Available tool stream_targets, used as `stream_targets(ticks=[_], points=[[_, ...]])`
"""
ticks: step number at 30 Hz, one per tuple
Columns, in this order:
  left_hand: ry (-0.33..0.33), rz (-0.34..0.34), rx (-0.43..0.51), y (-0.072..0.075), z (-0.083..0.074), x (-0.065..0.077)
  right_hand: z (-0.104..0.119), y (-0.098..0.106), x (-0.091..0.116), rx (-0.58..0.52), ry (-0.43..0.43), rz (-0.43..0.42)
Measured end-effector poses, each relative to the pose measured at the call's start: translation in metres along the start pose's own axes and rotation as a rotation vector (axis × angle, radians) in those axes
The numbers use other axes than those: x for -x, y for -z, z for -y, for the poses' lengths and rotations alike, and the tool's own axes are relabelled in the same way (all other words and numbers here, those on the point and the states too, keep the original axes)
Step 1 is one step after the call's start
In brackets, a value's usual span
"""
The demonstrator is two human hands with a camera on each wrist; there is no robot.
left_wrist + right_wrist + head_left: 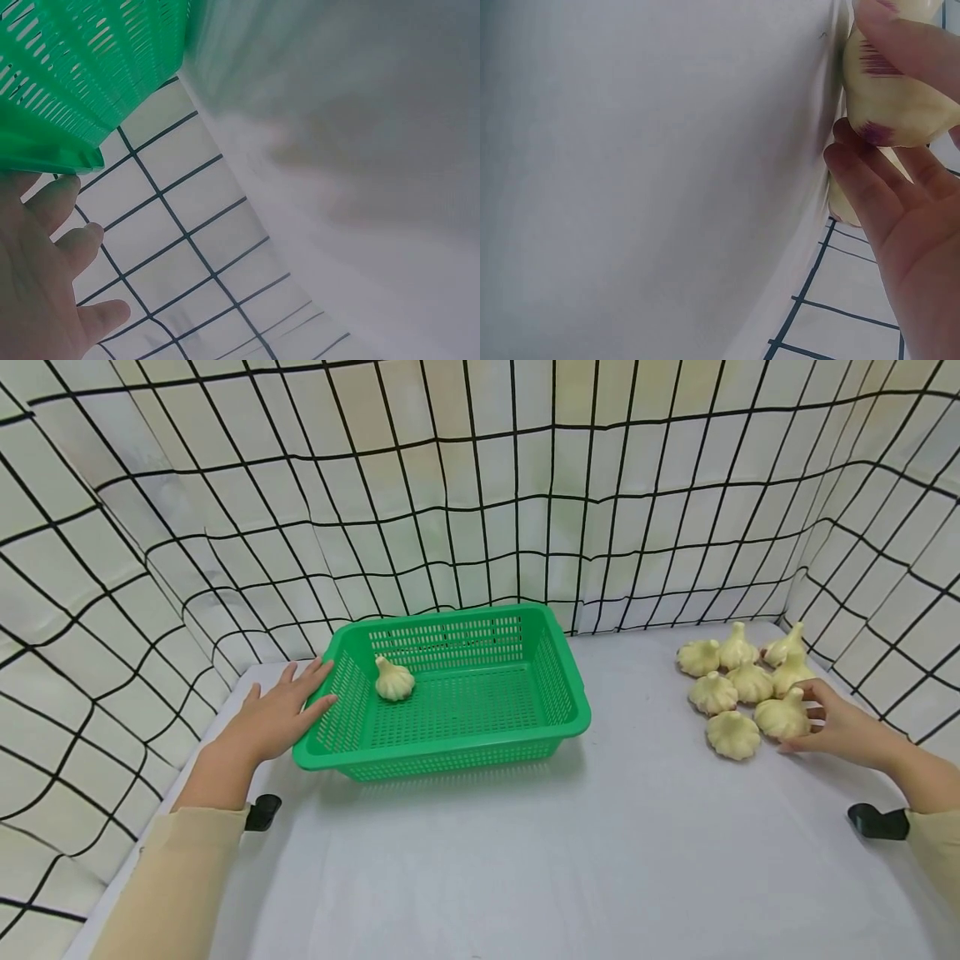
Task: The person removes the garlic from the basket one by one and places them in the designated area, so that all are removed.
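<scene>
My left hand (281, 714) rests on the left rim of a green plastic basket (457, 745), its fingers spread and fairly straight. In the left wrist view, the fingertips (66, 187) touch the basket's edge from outside. One garlic bulb (394, 680) lies inside the basket near its left wall. At the right, my right hand (851, 727) grips another garlic bulb (782, 717) between thumb and fingers, at the near side of a cluster of bulbs. The right wrist view shows purple streaks on the gripped bulb (889, 82), with the thumb across it.
Several more garlic bulbs (733, 735) sit close together beside the gripped one. A white cloth (480, 860) covers the table. Black grid netting (495, 510) over white sheeting walls the back and both sides, close to the right hand.
</scene>
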State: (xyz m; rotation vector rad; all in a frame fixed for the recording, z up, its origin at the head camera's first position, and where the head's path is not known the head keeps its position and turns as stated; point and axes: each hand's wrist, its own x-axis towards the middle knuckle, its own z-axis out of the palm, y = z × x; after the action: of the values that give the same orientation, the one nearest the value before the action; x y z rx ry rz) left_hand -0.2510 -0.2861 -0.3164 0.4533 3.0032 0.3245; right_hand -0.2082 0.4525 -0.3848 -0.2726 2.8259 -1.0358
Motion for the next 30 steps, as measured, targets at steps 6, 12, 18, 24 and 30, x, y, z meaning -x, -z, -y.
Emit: stream_targets(ticks=[6,12,18,24,30], points=[[-0.003,-0.003,0.008,0.000,0.000,0.000,0.002,0.001,0.002,-0.003,0.004,-0.003],[-0.004,0.000,0.013,0.000,0.000,0.000,0.000,0.001,0.005,0.039,0.021,-0.031],[-0.004,0.001,0.006,0.000,0.000,0.000,0.003,0.002,0.007,0.065,0.038,-0.033],[-0.006,-0.003,0.002,0.000,0.001,0.000,0.008,0.006,0.010,0.105,0.067,-0.056],[-0.008,-0.006,-0.005,-0.001,0.002,-0.001,0.016,0.016,0.015,0.137,0.066,-0.109]])
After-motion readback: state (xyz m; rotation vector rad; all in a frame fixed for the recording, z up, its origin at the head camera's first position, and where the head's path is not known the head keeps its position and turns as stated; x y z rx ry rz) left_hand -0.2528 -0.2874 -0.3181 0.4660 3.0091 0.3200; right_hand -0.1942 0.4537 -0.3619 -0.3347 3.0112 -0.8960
